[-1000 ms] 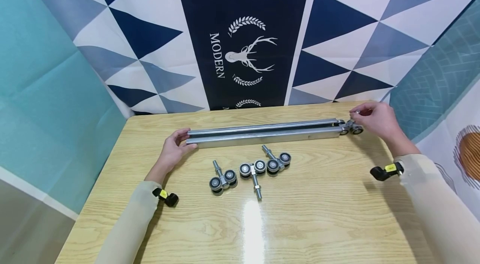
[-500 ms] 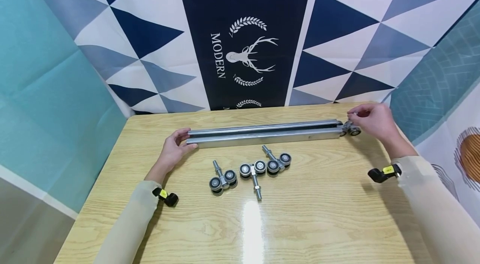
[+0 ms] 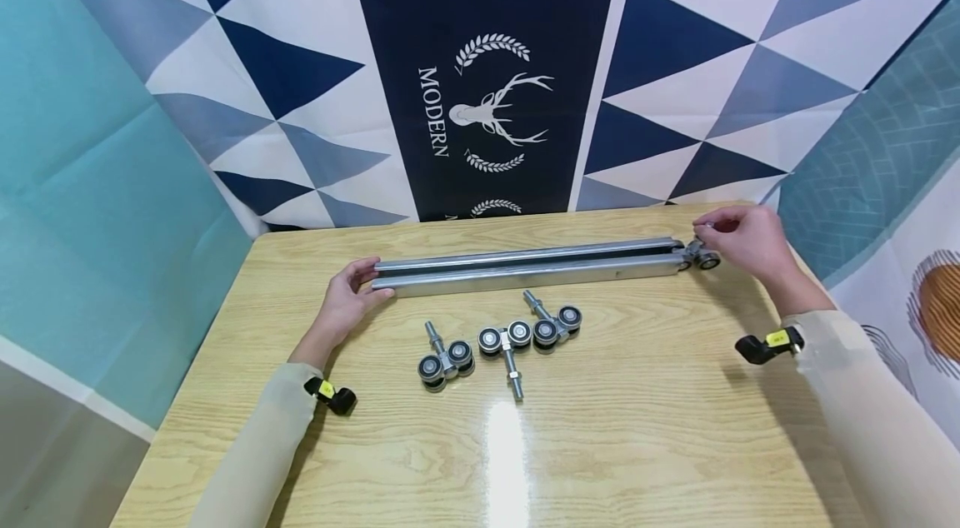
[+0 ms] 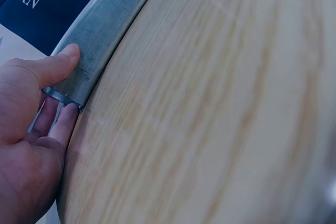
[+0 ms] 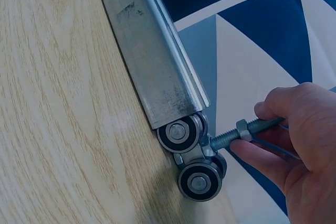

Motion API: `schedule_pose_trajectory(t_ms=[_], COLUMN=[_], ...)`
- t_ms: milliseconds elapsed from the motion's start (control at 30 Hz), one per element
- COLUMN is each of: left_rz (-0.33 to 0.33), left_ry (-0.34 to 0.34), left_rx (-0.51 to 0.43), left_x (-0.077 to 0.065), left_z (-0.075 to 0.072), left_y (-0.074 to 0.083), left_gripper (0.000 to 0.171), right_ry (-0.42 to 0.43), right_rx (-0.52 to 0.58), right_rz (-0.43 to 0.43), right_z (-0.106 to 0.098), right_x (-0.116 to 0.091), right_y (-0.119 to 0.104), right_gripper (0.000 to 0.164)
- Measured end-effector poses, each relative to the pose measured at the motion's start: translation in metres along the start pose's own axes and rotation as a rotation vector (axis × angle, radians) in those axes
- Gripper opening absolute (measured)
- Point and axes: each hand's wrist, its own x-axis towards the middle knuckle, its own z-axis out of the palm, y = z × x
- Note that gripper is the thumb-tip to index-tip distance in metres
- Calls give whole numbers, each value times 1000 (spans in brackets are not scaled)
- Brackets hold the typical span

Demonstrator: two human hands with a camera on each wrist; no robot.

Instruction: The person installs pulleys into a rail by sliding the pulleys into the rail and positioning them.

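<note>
A slotted metal rail (image 3: 540,272) lies lengthwise across the table, its slot facing up. My left hand (image 3: 347,303) grips its left end, the thumb (image 4: 62,66) on the near side and fingertips at the end opening. At the opposite end, my right hand (image 3: 750,243) pinches the threaded bolt (image 5: 254,127) of a roller trolley (image 5: 198,182). One pair of its wheels sits at the rail's end opening, while the other pair is outside. From the right wrist view I cannot tell how far the leading wheels are inside.
Three more roller trolleys lie in front of the rail: a left one (image 3: 447,363), a middle one (image 3: 506,338) and a right one (image 3: 557,326). A patterned cloth (image 3: 487,112) hangs behind the wooden table (image 3: 615,428).
My right hand has shifted slightly left, bringing the roller trolley closer against the rail's end. The left hand and the rail stay put.
</note>
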Motion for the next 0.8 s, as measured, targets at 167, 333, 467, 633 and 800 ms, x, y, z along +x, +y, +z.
schedule_pose_trajectory(t_ms=[167,333,467,633,800], left_rz=[6,13,10,6,5], left_ry=[-3,2,8,14,11], left_rx=[-6,0,6,14,8], left_x=[1,0,0,0,0], left_z=[0,0,0,0,0], left_y=[-1,0,1,0,0], left_gripper=[70,70,70,70,70], right_ry=[-7,-31,-59,-112,-152], right_rx=[34,47,30,67,177], right_rz=[6,-21,-29,-2,25], right_z=[2,9,15,19,16], right_x=[-1,1,3,3,1], right_y=[-3,-13,-21,-23,-21], right_gripper=[24,23,22,31,32])
